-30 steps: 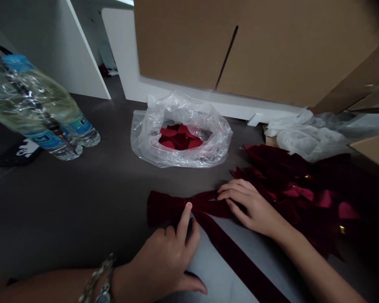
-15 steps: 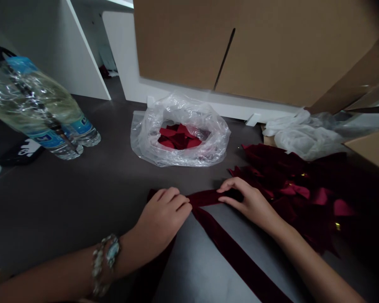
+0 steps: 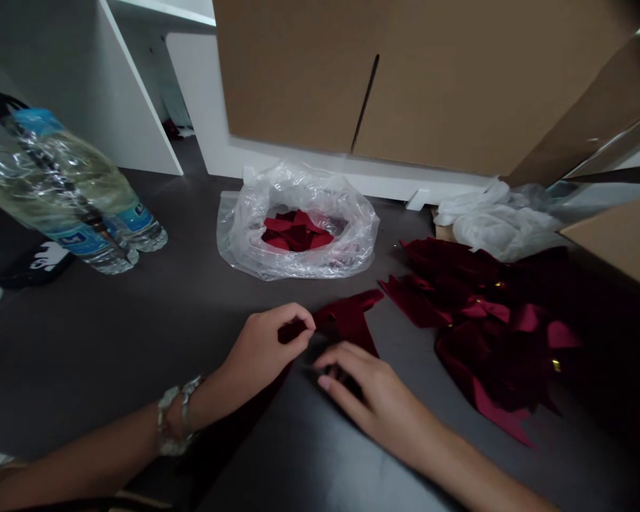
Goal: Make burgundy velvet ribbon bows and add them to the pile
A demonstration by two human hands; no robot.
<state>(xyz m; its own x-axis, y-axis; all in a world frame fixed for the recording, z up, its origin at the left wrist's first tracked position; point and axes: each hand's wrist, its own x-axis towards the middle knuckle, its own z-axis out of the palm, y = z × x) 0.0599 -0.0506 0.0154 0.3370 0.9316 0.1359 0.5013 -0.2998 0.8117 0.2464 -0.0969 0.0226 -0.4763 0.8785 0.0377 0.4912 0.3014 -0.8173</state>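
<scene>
Velvet ribbon (image 3: 355, 321), dark red: on the table (image 3: 154, 341), nearer the wearer than the plastic bag (image 3: 237, 245), the landmark. Left hand (image 3: 264, 345): on the bag's near side, thumb and fingertips drawn together in a small pinch on the ribbon. Right hand (image 3: 370, 387): nearer still than the bag, half curled, thumb and fingers slightly apart, no velvet visible between them. Risk, as judged: with one small pinch, a tug on the loose length could slip or twist the folds; the pile of bows (image 3: 480, 309), right of the bag, could catch the ribbon's tip. Room: bare surface left of the bag toward the water bottles (image 3: 101, 188); white panel (image 3: 293, 151) close behind it.
</scene>
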